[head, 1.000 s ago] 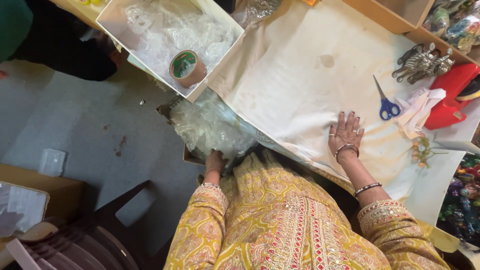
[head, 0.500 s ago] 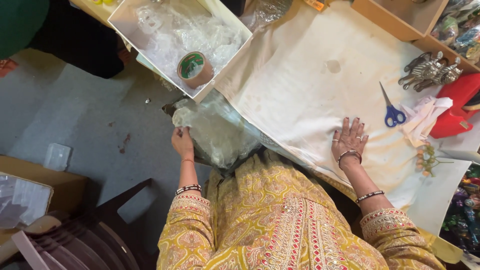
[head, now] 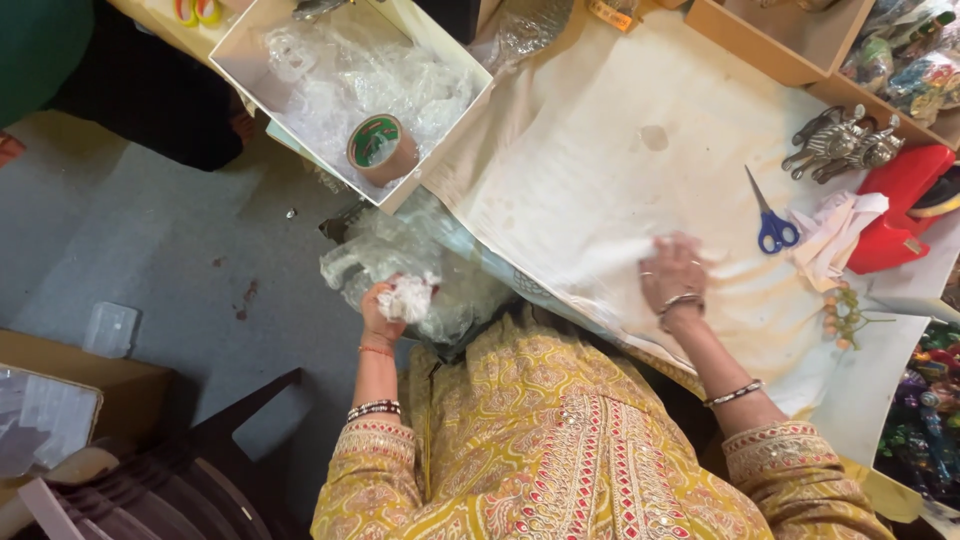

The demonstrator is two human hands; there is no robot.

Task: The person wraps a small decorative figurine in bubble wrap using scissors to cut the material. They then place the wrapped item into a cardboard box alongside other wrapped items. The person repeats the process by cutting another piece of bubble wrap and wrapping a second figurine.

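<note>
My left hand [head: 385, 303] grips a crumpled wad of clear plastic wrap [head: 410, 297], lifted out of a heap of plastic wrap [head: 400, 255] bulging from a container beside the table. On the white cloth sheet [head: 620, 150] covering the table rests my right hand [head: 672, 275], blurred, fingers spread and pressed flat with nothing in it. Blue-handled scissors [head: 770, 222] lie just right of that hand.
A cardboard box [head: 255, 45] at the upper left holds plastic wrap and a roll of brown tape [head: 378, 146]. A red tape dispenser [head: 905, 205], white fabric strips [head: 835, 230], metal figurines [head: 840, 143] and a wooden tray [head: 760, 40] sit at the right. Grey floor lies at the left.
My left hand came up from under the table edge to the plastic heap and closed on a wad of wrap. My right hand slid slightly across the cloth.
</note>
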